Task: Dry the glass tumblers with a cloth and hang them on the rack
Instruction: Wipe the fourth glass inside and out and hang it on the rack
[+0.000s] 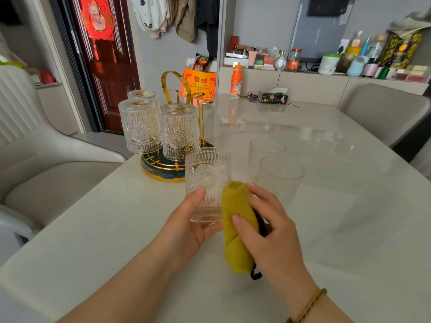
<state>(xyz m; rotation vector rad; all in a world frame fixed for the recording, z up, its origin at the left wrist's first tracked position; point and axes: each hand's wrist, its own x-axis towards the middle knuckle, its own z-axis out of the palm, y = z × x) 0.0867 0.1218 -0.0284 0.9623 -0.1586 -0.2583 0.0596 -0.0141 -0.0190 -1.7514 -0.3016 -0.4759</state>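
Lower centre, the left hand (186, 226) grips low on the clear ribbed glass tumbler (206, 178) — rigid, fragile, probably slick — right hand (270, 231) clutching a soft yellow cloth (234, 229).

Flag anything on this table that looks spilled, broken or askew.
Nothing stands out. Three tumblers hang upside down on the rack, two tumblers stand upright on the table, and the left hand holds a sixth tumbler, the right hand the cloth. No spill or crack shows.

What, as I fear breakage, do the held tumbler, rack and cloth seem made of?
Held tumbler: clear embossed glass, see-through ribs. Rack: probably gold-finished metal, thin shiny loops. Cloth: soft matte yellow-green fabric, folds limply.
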